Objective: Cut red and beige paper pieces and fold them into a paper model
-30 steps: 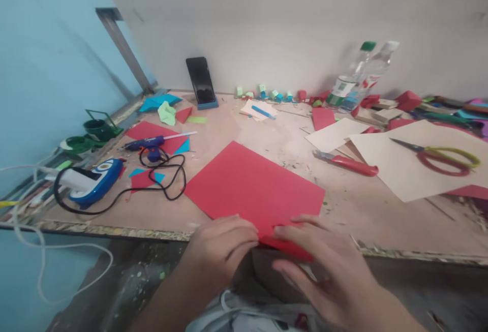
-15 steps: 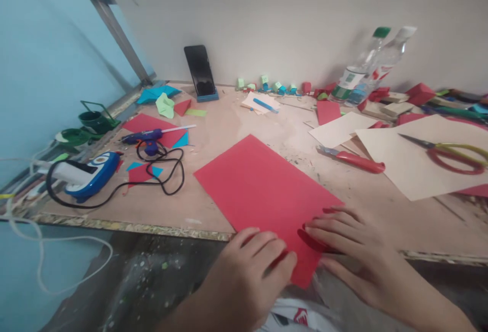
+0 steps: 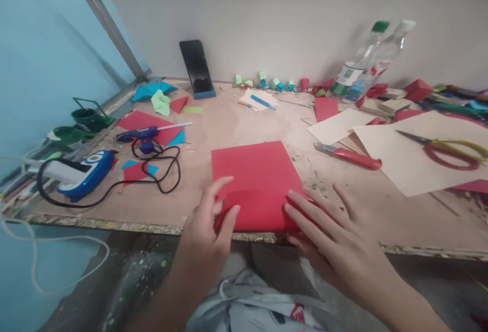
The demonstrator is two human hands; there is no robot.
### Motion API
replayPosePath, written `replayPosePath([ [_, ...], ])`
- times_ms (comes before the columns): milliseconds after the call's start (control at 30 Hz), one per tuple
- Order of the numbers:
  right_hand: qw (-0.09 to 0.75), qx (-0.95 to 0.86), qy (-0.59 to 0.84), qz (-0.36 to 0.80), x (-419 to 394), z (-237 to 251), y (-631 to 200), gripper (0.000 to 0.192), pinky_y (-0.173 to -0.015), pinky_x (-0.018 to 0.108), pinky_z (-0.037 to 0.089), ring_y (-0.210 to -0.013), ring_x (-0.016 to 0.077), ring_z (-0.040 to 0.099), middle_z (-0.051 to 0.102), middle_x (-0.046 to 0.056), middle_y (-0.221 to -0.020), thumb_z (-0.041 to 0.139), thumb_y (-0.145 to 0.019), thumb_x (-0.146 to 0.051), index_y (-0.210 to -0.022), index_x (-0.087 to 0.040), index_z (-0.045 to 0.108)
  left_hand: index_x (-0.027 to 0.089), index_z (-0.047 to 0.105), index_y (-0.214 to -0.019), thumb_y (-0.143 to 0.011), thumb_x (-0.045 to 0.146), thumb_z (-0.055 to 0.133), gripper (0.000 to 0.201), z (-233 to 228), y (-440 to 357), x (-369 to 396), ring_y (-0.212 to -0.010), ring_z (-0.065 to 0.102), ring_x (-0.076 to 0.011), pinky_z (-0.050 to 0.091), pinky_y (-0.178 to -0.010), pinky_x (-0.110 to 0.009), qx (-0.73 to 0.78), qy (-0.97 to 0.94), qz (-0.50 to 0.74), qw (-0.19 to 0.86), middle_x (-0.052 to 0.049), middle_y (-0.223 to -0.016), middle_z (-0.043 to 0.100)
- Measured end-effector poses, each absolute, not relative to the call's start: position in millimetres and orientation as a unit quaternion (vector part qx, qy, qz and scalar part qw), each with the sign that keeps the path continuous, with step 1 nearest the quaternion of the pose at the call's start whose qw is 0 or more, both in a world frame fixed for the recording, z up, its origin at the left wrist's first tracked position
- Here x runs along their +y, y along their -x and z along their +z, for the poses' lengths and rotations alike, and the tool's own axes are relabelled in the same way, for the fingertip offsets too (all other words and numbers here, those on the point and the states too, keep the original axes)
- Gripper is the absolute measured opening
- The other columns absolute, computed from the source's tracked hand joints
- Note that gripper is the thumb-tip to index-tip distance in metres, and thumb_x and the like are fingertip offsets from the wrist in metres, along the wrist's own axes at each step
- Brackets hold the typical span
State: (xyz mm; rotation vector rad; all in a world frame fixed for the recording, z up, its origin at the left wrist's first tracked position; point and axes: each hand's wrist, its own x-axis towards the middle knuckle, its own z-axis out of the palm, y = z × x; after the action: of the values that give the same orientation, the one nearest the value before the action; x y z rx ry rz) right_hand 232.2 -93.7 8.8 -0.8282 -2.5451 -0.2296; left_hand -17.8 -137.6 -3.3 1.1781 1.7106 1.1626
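Observation:
A sheet of red paper [image 3: 249, 164] lies at the table's near edge, its near part bent over into a curved, uncreased flap. My left hand [image 3: 206, 225] is at the flap's left end, thumb in front and bent fingers behind, with the index finger raised and apart. From the right, my right hand [image 3: 331, 230] holds the flap's other end; its long fingers stretch over the paper and its thumb is low at the near edge. The underside of the flap is hidden.
Left of the paper are a purple glue gun [image 3: 143, 136] with black cord and a blue-white power strip [image 3: 87, 172]. To the right lie a red-handled cutter [image 3: 353, 158], cream paper [image 3: 404, 164] and scissors [image 3: 450, 151]. Behind stand a phone [image 3: 196, 67] and two bottles [image 3: 348, 78].
The red sheet has turned from corner-on to nearly square with the table edge, and its near part is now bent over. My left hand has moved left and up onto the table.

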Motion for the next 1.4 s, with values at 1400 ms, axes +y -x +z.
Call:
replayPosePath([
  [1400,0.121,-0.939,0.323,-0.015,-70.7,-9.5,-216.3,0.046,-0.108,0.05,0.045,-0.134,0.0307,0.061,0.062,0.009,-0.153,0.05,-0.109,-0.043,-0.148,-0.019,0.056,0.01,0.069,-0.121,-0.109,0.032,0.049,0.032,-16.3,49.8,-148.1,-0.117,0.069,-0.0294,0.06,-0.096,-0.041,0.52,-0.823,0.223,-0.055,-0.015,-0.121,0.075],
])
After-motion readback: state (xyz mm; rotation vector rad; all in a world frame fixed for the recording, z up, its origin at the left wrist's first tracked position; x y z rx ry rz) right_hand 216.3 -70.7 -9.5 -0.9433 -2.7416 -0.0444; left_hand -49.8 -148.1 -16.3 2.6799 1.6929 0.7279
